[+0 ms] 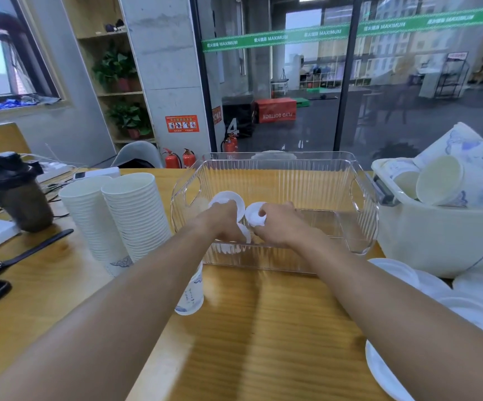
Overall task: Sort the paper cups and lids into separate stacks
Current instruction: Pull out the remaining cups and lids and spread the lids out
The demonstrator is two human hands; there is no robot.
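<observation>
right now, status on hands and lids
Left hand and right hand each grip white lids inside clear bin. Cup stacks left. Nothing blocking.

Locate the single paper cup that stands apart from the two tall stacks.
In the head view, the single cup stands on the table's left-centre, partly under the left forearm, just before the clear bin.

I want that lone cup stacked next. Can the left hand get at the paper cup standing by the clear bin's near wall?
Probably yes, once freed: the cup stands uncovered just under the left forearm, but the left hand is holding lids.
</observation>
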